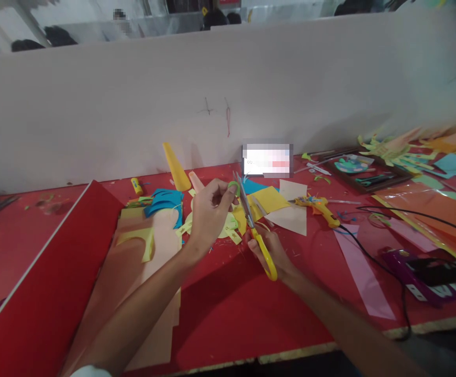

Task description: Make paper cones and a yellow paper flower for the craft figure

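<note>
My left hand (pixel 212 207) pinches a small green paper piece (pixel 234 187) between thumb and fingers, above the middle of the table. Close beside it, my right hand (pixel 269 248) is closed on yellow-handled scissors (pixel 268 256), whose blades point up and away next to the green piece. I cannot tell whether the blades touch it. Under and behind the hands lie yellow paper (pixel 269 201), pale yellow-green cut paper shapes (pixel 230 225) and blue paper (pixel 253 186).
A yellow glue gun (pixel 325 210) with a black cord lies to the right, near a purple box (pixel 408 272). Left are stacked peach sheets (pixel 160 251), blue cut strips (pixel 165 201) and a red divider (pixel 51 262). A lit screen (pixel 267 159) leans on the white partition (pixel 153 99).
</note>
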Tool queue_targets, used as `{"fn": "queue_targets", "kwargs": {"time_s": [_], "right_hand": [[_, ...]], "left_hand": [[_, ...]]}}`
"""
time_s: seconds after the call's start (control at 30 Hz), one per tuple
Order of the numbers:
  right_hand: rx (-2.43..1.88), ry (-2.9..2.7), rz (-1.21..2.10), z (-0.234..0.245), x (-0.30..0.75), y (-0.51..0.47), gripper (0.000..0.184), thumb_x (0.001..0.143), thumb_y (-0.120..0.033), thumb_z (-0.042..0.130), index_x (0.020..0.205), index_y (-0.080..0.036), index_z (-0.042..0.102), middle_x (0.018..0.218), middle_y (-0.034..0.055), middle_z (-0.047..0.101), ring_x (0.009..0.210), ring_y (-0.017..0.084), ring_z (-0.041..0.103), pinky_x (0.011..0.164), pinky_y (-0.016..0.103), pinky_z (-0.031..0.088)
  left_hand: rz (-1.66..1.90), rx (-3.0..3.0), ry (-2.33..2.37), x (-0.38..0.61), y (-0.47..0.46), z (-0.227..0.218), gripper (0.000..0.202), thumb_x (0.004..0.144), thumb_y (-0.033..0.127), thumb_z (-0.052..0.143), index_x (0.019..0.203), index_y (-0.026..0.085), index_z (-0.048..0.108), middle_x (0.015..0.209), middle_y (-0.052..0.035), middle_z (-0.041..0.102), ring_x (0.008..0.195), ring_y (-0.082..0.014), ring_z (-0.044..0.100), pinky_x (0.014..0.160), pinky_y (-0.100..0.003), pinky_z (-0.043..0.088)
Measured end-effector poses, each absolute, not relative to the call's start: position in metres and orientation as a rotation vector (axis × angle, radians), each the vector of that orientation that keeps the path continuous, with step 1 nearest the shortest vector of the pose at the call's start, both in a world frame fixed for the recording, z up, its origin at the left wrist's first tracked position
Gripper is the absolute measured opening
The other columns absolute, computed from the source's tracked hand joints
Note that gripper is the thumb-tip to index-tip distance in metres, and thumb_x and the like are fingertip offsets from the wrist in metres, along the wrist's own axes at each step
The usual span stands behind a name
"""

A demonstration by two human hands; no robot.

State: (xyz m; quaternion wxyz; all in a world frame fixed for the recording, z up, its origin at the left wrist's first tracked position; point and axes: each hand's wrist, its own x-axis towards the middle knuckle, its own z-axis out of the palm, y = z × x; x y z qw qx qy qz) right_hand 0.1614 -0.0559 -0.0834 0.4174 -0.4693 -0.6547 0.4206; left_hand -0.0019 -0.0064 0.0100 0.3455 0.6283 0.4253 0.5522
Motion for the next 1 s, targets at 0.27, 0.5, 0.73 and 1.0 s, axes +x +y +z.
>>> {"fn": "queue_targets", "kwargs": {"time_s": [0.27,0.5,0.73,1.0], "right_hand": [[-1.136,-1.657,1.010,-0.0863,0.1617,-0.0551,0.055,0.092,-0.075,0.053,0.075,-0.022,0.052,0.066,-0.0009,0.052,0.058,0.014,0.044,0.052,0.027,0.035],[-1.154,-1.704,1.014,-0.0821,0.1621,-0.0553,0.052,0.093,-0.072,0.051,0.074,-0.023,0.049,0.066,0.0006,0.053,0.060,0.015,0.046,0.052,0.027,0.033],[-1.165,-1.721,1.015,-0.0848,0.1622,-0.0549,0.052,0.093,-0.072,0.049,0.074,-0.023,0.047,0.066,0.0013,0.052,0.061,0.016,0.043,0.052,0.028,0.031],[-1.161,-1.711,1.023,-0.0811,0.1625,-0.0563,0.050,0.093,-0.069,0.051,0.075,-0.023,0.049,0.065,-0.0003,0.053,0.059,0.014,0.045,0.052,0.027,0.033]], "left_hand": [[1.451,1.656,1.157,-0.0027,-0.0064,0.0082,0.034,0.100,0.040,0.063,0.075,0.020,0.053,0.062,0.0032,0.055,0.056,-0.0092,0.049,0.054,-0.024,0.039],[1.472,1.648,1.137,-0.0019,-0.0058,0.0060,0.034,0.101,0.038,0.061,0.074,0.021,0.050,0.060,0.0039,0.052,0.055,-0.0092,0.047,0.053,-0.025,0.037],[1.497,1.670,1.167,-0.0050,-0.0034,0.0077,0.033,0.101,0.038,0.062,0.075,0.021,0.051,0.061,0.0041,0.051,0.055,-0.0094,0.048,0.054,-0.025,0.038],[1.460,1.683,1.175,-0.0013,-0.0063,0.0076,0.033,0.101,0.036,0.061,0.073,0.021,0.050,0.061,0.0037,0.052,0.055,-0.0093,0.047,0.053,-0.025,0.036]]}}
